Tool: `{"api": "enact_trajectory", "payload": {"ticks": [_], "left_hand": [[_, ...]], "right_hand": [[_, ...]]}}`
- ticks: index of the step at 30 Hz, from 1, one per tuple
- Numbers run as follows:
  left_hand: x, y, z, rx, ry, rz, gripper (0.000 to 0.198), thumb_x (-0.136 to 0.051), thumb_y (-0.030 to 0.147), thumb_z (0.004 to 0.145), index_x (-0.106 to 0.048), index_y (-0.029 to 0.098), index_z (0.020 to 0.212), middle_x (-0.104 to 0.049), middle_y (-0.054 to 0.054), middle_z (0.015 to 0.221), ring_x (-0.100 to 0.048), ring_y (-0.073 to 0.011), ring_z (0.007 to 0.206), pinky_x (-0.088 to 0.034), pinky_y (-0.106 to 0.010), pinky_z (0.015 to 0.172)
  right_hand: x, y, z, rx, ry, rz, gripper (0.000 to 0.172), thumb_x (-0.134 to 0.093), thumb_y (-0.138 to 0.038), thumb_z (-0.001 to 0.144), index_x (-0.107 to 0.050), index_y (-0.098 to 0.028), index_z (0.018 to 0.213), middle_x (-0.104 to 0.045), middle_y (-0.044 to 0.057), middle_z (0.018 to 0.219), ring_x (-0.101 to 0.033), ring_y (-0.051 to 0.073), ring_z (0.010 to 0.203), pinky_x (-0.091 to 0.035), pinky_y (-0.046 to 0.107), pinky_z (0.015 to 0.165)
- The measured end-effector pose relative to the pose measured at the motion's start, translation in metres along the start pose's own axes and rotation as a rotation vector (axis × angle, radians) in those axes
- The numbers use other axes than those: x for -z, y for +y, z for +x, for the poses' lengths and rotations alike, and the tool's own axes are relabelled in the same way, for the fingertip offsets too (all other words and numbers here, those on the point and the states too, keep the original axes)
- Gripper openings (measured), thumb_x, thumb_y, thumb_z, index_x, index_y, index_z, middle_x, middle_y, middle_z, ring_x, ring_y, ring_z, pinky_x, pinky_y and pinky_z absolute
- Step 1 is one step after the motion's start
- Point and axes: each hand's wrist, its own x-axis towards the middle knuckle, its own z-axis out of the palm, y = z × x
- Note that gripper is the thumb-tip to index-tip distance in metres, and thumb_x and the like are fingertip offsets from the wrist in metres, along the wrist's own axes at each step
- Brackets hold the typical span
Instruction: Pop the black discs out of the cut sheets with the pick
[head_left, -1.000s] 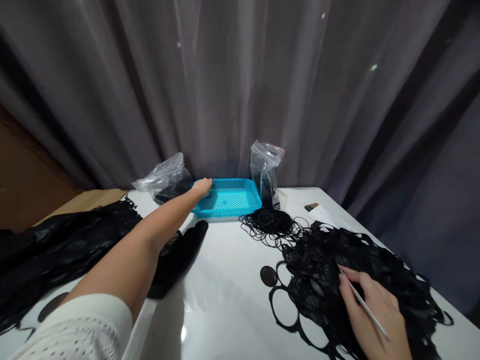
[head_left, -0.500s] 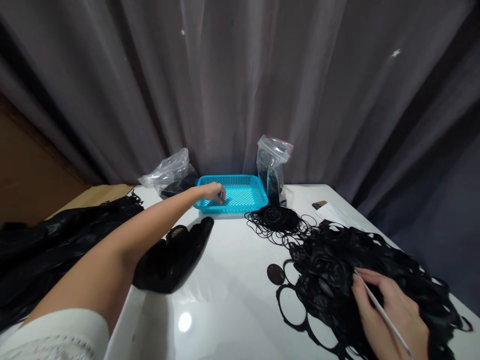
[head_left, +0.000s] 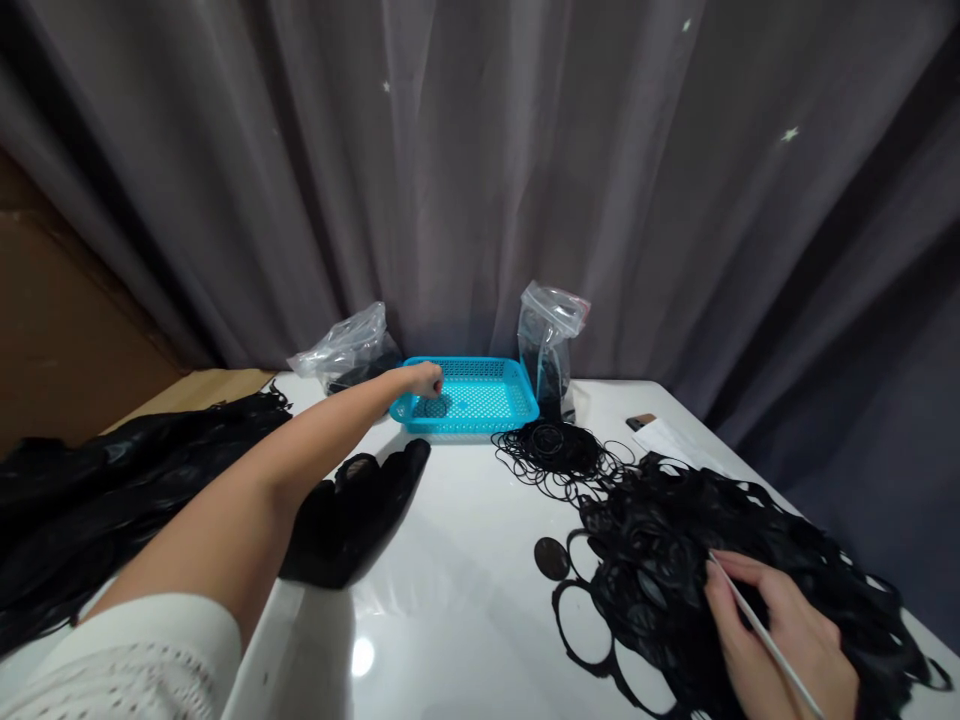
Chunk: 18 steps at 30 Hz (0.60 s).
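Observation:
My left hand (head_left: 424, 380) reaches over the left side of a blue mesh basket (head_left: 471, 426), its fingers curled closed; anything inside them is hidden. A thin dark ring (head_left: 436, 406) shows on the basket floor just below it. On the right, my right hand (head_left: 787, 640) grips a thin pale stick-like tool (head_left: 766, 634), tip pointing at a heap of black cut-out sheet material (head_left: 675, 520) under and around the hand. A dark disc (head_left: 552, 558) lies at the heap's left edge, near a strip with round holes (head_left: 583, 622).
Black thin rings (head_left: 559, 447) lie piled before the basket. Clear plastic bags (head_left: 553, 340) stand behind. A black folded piece (head_left: 352, 520) rests under my left forearm, and black sheets (head_left: 150, 470) cover the left side. A phone-like object (head_left: 640, 421) sits at back right.
My left hand has risen slightly and pulled back left in the basket, and the dark ring below it now shows. My right hand stays nearly still. The view has shifted a little.

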Motion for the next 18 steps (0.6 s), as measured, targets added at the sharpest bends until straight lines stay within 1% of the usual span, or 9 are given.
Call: {"api": "enact_trajectory", "payload": {"ticks": [3,6,9,11,13,15,16,18], "left_hand": [[0.006,-0.005,0.0,0.087,0.101,0.042,0.026,-0.062,0.036,0.096,-0.064,0.013,0.107,-0.065,-0.007,0.104,-0.064,-0.0185,0.092,-0.054,-0.038,0.083],[0.007,-0.004,-0.004,0.14,0.177,0.079,0.028,-0.062,0.036,0.096,-0.063,0.013,0.111,-0.064,-0.008,0.108,-0.064,-0.0197,0.096,-0.054,-0.039,0.084],[0.01,0.0,-0.009,0.15,0.228,0.112,0.027,-0.062,0.035,0.096,-0.063,0.013,0.111,-0.064,-0.008,0.109,-0.064,-0.0201,0.097,-0.054,-0.039,0.085],[0.015,0.004,-0.018,0.132,0.263,0.134,0.025,-0.062,0.034,0.096,-0.063,0.013,0.11,-0.064,-0.008,0.109,-0.064,-0.0201,0.097,-0.053,-0.04,0.087],[0.021,0.009,-0.034,0.097,0.304,0.159,0.022,-0.06,0.032,0.097,-0.063,0.013,0.109,-0.064,-0.008,0.11,-0.063,-0.0205,0.1,-0.052,-0.041,0.089],[0.024,0.012,-0.06,0.061,0.35,0.178,0.02,-0.054,0.028,0.099,-0.063,0.014,0.111,-0.063,-0.009,0.113,-0.061,-0.0215,0.105,-0.049,-0.041,0.093],[0.023,0.012,-0.076,0.05,0.374,0.184,0.02,-0.05,0.026,0.101,-0.062,0.015,0.112,-0.063,-0.009,0.115,-0.06,-0.0223,0.107,-0.047,-0.04,0.094],[0.014,0.008,-0.111,0.047,0.394,0.186,0.024,-0.044,0.025,0.101,-0.063,0.017,0.112,-0.063,-0.01,0.116,-0.06,-0.0246,0.109,-0.045,-0.036,0.092]], "right_hand": [[0.0,0.001,0.001,-0.007,-0.004,0.007,0.043,-0.045,-0.062,0.079,-0.064,-0.024,0.088,-0.072,0.012,0.101,-0.063,0.039,0.096,-0.047,0.052,0.082],[0.001,0.002,0.0,-0.016,-0.023,0.012,0.043,-0.045,-0.062,0.079,-0.065,-0.025,0.088,-0.072,0.011,0.101,-0.063,0.039,0.095,-0.047,0.052,0.081],[0.001,0.001,0.0,-0.02,-0.022,0.009,0.043,-0.044,-0.062,0.08,-0.065,-0.025,0.089,-0.072,0.01,0.103,-0.062,0.039,0.098,-0.047,0.052,0.08],[0.001,-0.001,-0.001,0.002,0.007,0.017,0.041,-0.045,-0.061,0.08,-0.064,-0.025,0.088,-0.072,0.01,0.103,-0.063,0.039,0.099,-0.047,0.051,0.08],[0.003,-0.003,-0.001,0.058,0.053,0.038,0.037,-0.046,-0.058,0.082,-0.061,-0.024,0.085,-0.071,0.011,0.102,-0.063,0.038,0.098,-0.047,0.052,0.084],[0.005,-0.006,-0.003,0.099,0.117,0.038,0.035,-0.045,-0.056,0.084,-0.057,-0.024,0.084,-0.069,0.013,0.103,-0.063,0.037,0.1,-0.045,0.054,0.089],[0.007,-0.007,-0.004,0.09,0.144,0.02,0.034,-0.045,-0.056,0.085,-0.056,-0.024,0.085,-0.069,0.015,0.105,-0.062,0.038,0.102,-0.044,0.054,0.09],[0.011,-0.007,-0.008,0.007,0.184,-0.035,0.035,-0.046,-0.057,0.087,-0.058,-0.024,0.089,-0.067,0.017,0.106,-0.06,0.04,0.105,-0.045,0.054,0.086]]}}
